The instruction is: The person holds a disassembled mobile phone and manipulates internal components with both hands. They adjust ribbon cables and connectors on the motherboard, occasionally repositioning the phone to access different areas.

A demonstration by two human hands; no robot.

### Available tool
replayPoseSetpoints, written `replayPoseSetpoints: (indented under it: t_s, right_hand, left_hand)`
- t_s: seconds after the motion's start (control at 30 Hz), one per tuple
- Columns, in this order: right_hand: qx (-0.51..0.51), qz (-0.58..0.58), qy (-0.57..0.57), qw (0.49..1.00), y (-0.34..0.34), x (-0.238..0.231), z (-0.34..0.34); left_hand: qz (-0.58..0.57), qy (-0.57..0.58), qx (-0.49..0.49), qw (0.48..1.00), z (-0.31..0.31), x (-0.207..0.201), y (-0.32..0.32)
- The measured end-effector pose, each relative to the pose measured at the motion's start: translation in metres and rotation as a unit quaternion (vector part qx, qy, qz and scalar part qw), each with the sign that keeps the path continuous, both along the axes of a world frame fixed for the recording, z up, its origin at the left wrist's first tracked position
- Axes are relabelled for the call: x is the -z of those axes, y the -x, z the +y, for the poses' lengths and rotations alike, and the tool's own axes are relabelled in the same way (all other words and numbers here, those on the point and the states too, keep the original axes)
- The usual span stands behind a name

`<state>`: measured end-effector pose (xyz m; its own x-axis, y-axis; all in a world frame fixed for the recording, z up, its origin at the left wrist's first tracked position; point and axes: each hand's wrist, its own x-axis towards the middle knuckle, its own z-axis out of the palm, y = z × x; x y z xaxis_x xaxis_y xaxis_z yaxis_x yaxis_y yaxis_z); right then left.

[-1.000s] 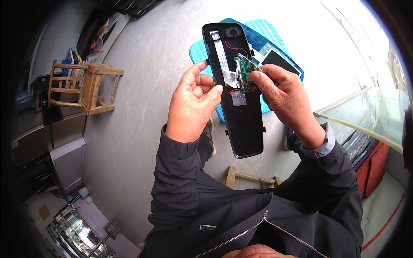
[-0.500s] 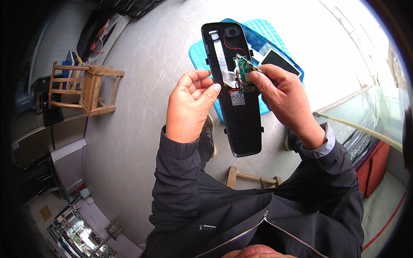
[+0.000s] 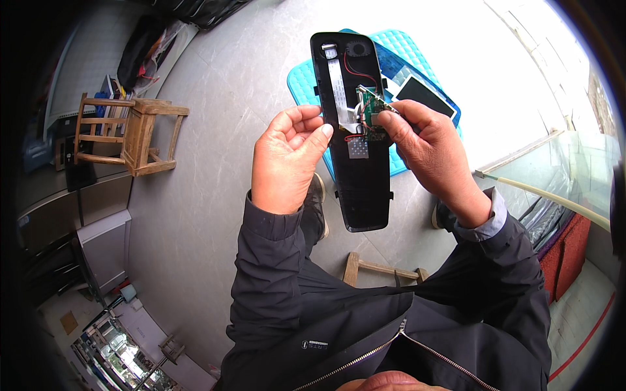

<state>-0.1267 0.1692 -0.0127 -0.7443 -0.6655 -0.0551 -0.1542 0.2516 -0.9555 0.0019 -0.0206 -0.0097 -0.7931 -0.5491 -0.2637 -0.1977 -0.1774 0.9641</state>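
Note:
A long black plastic housing (image 3: 358, 195), its open inside facing up, is tilted slightly between my hands. Inside it are a white ribbon cable (image 3: 337, 85), a round speaker (image 3: 358, 49) with thin red wires, and a silver patch (image 3: 358, 148). My left hand (image 3: 287, 159) has its fingers curled and its thumb over the housing's left edge, gripping it; the fingertips are partly hidden. My right hand (image 3: 430, 143) pinches a green circuit board (image 3: 370, 107) between thumb and fingers, at an angle above the housing. Its palm covers part of the housing's right edge.
Below the housing lies a light-blue quilted pad (image 3: 302, 81) with a blue-edged panel and a dark flat screen (image 3: 424, 98). A wooden chair (image 3: 140, 133) stands left. To the right is a glass pane (image 3: 567, 163); a low wooden stool (image 3: 385, 267) shows between my legs.
The housing has swung a little: its upper end moved right, its lower end left and up. The circuit board has shifted slightly with it. Both hands keep nearly the same places.

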Motion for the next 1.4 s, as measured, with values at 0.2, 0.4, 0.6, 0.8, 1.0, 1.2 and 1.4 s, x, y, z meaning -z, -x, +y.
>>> replayPoseSetpoints:
  t_s: [0.2,0.4,0.6,0.8,1.0,1.2,1.4]
  right_hand:
    - [0.015,-0.011,-0.002,1.000,0.003,0.001,0.000]
    - [0.028,-0.013,-0.008,0.999,0.006,0.002,0.000]
    - [0.029,-0.019,-0.013,0.999,0.005,0.003,0.000]
    - [0.025,-0.007,-0.019,0.999,0.005,0.004,0.000]
    - [0.026,-0.004,-0.024,0.999,0.005,0.005,0.000]
    - [0.022,-0.020,-0.020,0.999,0.005,0.006,0.000]
    - [0.022,-0.021,-0.025,0.999,0.005,0.005,-0.001]
  left_hand:
    - [0.022,-0.031,-0.003,0.999,0.001,-0.002,0.001]
    - [0.003,-0.018,0.016,1.000,0.008,-0.004,-0.001]
    - [-0.022,0.006,0.023,0.999,0.009,0.000,-0.003]
    - [-0.033,0.027,0.021,0.999,0.010,0.001,-0.003]
    - [-0.027,0.049,0.022,0.998,0.010,0.001,-0.002]
    - [-0.024,0.053,0.029,0.998,0.010,0.001,-0.003]
    - [-0.020,0.067,0.023,0.997,0.011,0.001,-0.001]
